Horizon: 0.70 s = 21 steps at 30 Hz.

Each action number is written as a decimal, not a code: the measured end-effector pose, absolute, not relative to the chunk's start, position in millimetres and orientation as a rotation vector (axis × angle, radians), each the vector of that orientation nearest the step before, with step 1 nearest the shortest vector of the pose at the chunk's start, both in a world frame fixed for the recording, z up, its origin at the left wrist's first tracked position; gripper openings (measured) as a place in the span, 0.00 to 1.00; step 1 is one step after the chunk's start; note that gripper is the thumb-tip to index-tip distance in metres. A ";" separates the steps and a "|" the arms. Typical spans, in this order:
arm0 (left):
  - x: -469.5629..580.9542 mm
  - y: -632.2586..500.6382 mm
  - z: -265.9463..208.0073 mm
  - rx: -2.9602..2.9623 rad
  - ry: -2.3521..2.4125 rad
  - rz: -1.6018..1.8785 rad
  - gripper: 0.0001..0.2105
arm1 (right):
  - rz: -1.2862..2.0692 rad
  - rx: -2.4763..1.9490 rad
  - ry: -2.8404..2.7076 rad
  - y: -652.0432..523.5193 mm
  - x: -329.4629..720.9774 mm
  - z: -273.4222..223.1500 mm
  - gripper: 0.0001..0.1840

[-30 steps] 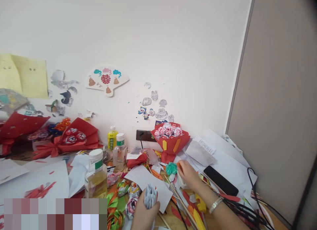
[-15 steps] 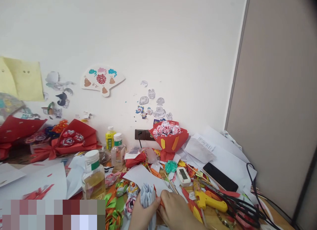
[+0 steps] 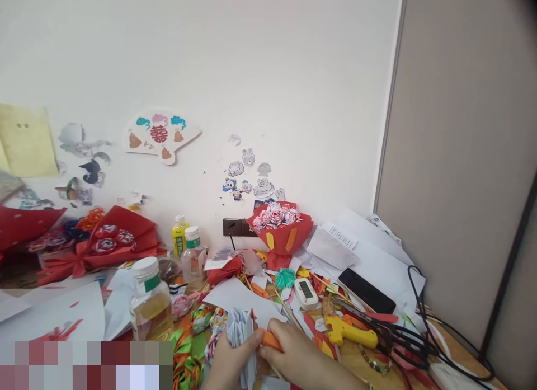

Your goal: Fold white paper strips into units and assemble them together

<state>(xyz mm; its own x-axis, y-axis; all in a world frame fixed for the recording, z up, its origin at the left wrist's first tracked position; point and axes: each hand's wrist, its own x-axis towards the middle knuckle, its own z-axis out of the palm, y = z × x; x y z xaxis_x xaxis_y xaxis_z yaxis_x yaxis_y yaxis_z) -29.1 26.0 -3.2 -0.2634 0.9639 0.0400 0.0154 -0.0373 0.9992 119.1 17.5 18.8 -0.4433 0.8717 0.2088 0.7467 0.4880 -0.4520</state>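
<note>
My left hand [image 3: 235, 357] is closed around a bundle of folded white paper [image 3: 240, 327], its pleated ends standing up above the fingers. Close beside it, my right hand [image 3: 296, 349] pinches a folded orange piece of paper [image 3: 271, 340] between thumb and fingers. The orange piece points toward the bundle and my left thumb; whether it touches them I cannot tell. A small red-orange tip [image 3: 253, 316] shows at the bundle's right edge. Just left of my hands lie patterned paper flowers [image 3: 200, 318] and green and orange folded paper [image 3: 184, 351].
A yellow glue gun [image 3: 350, 333], black-handled scissors [image 3: 405, 345], a phone [image 3: 367, 290] and a white timer [image 3: 306, 294] lie to the right. A bottle of yellowish liquid [image 3: 151, 306] stands left. Behind stands a red-wrapped bouquet [image 3: 279, 236]. Blurred blocks cover the lower left corner.
More of the orange paper now shows between my hands, as my right hand sits slightly farther from the bundle. The whole view has shifted, so the scene appears farther left.
</note>
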 end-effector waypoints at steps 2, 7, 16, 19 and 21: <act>-31.4 28.8 -4.2 1.077 1.387 1.446 0.21 | 0.395 -1.355 -2.343 16.5 121.4 23.1 0.11; -32.9 28.1 1.0 1.086 1.405 1.452 0.21 | 0.283 -1.359 -2.439 13.4 124.3 29.3 0.14; -29.3 24.9 -3.3 1.167 1.240 1.419 0.19 | 0.359 -1.270 -2.498 12.3 120.4 20.5 0.16; -29.0 26.4 -6.0 1.159 1.213 1.403 0.20 | 0.634 -1.225 -2.423 10.6 124.0 20.6 0.18; -30.1 26.1 -3.8 1.080 1.309 1.451 0.20 | 0.699 -1.211 -2.384 10.0 125.8 20.9 0.17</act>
<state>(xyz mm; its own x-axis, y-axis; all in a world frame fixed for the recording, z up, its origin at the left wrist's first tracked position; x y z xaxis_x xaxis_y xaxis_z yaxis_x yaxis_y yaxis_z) -30.1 26.1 -3.8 -0.2372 0.9704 0.0453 -0.0547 -0.0598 0.9967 125.8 10.0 20.9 -0.5589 0.8226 0.1045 0.6360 0.5062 -0.5825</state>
